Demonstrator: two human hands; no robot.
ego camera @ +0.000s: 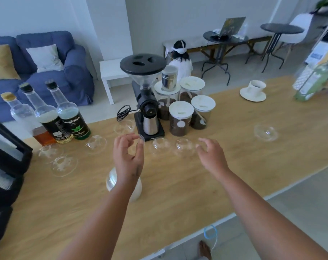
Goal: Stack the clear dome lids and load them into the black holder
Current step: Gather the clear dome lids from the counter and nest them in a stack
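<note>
On the wooden counter [178, 184] lie scattered dome lids [160, 148]; left hand [127, 156] pinches one, right hand [212, 156] released.

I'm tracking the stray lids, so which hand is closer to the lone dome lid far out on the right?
Right. The right hand sits left of that dome lid, apart from it; the left hand is farther left still.

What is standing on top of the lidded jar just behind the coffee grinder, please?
A metal canister stands on that jar's white lid. Coffee grounds show through the jar's glass; the grinder hides its lower left side.
</note>
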